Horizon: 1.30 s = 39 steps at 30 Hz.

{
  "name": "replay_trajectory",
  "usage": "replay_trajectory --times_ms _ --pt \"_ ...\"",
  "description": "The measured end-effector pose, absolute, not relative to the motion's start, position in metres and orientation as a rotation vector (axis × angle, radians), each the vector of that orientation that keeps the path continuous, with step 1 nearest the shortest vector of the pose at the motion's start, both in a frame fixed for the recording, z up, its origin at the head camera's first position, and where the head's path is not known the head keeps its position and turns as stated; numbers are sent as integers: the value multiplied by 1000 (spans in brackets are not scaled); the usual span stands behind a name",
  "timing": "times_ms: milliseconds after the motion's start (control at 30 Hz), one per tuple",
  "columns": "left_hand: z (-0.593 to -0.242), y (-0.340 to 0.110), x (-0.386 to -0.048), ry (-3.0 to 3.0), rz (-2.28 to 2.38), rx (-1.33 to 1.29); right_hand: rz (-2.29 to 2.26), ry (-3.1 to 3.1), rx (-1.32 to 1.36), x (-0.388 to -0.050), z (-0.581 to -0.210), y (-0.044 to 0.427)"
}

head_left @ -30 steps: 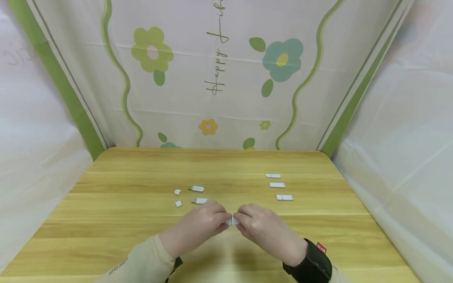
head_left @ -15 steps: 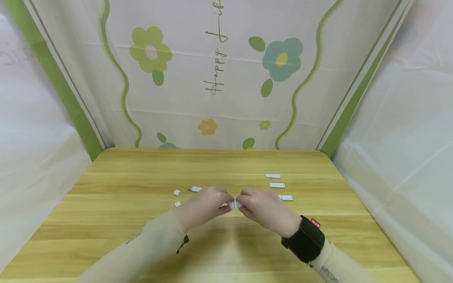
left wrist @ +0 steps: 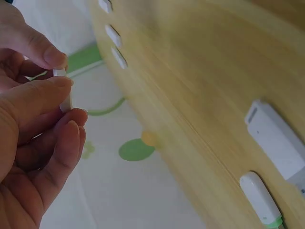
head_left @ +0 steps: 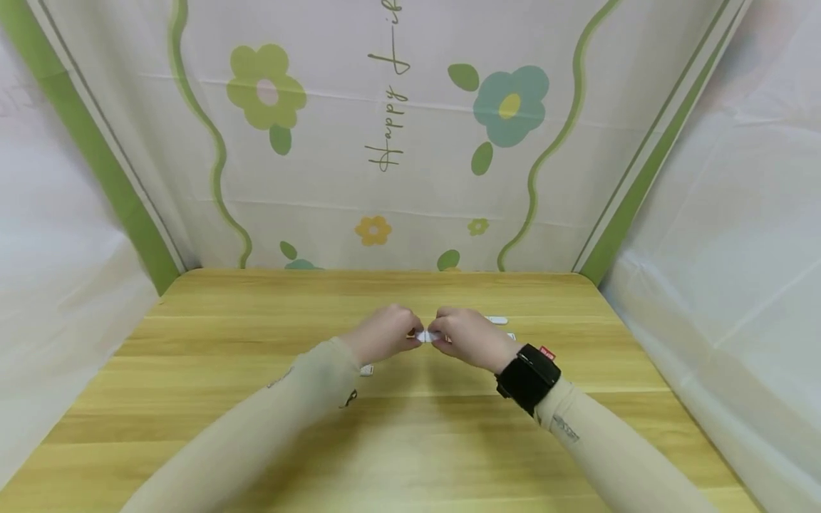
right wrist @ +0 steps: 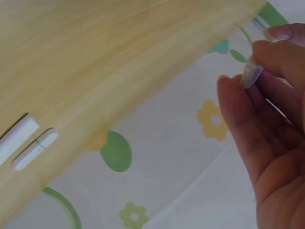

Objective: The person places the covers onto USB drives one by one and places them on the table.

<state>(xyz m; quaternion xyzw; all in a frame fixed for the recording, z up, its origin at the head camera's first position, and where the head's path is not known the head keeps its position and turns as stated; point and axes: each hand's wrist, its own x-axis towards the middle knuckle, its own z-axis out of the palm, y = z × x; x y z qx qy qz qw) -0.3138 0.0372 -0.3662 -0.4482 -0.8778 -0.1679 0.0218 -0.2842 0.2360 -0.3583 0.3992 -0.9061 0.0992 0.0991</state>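
My left hand (head_left: 387, 333) and right hand (head_left: 473, 338) meet above the far middle of the table, fingertip to fingertip. Between them is a small white USB flash drive (head_left: 426, 336), each hand pinching one end. In the left wrist view the left thumb and fingers cover most of the drive (left wrist: 66, 104), and the right hand (left wrist: 24, 43) shows behind. The right wrist view has a white end of it (right wrist: 251, 74) between right thumb and fingers. Whether its cap and body are apart, I cannot tell. Two uncapped drives, one rectangular (left wrist: 274, 138) and one rounded (left wrist: 259, 198), lie near the left arm.
Several white USB drives lie at the right of the wooden table (head_left: 577, 442), among them a rounded one (head_left: 497, 320) and a rectangular one (right wrist: 18, 137), partly hidden by the right hand. A floral curtain (head_left: 321, 178) hangs behind the table's far edge.
Both hands have moved away from the body toward the far edge, still pinching the drive between them. The left arm now covers the loose caps and most of the uncapped drives.
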Motion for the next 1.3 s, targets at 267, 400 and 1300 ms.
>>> replay_trajectory --times_ms 267,400,1300 --pt "-375 46 -351 -2856 -425 -1297 266 -2736 1170 -323 -373 237" --pt "-386 52 -370 -2903 -399 -1272 233 -2797 1163 -342 -380 238" --pt "-415 75 -416 -3056 -244 -1168 287 -3042 1102 -396 -410 243"
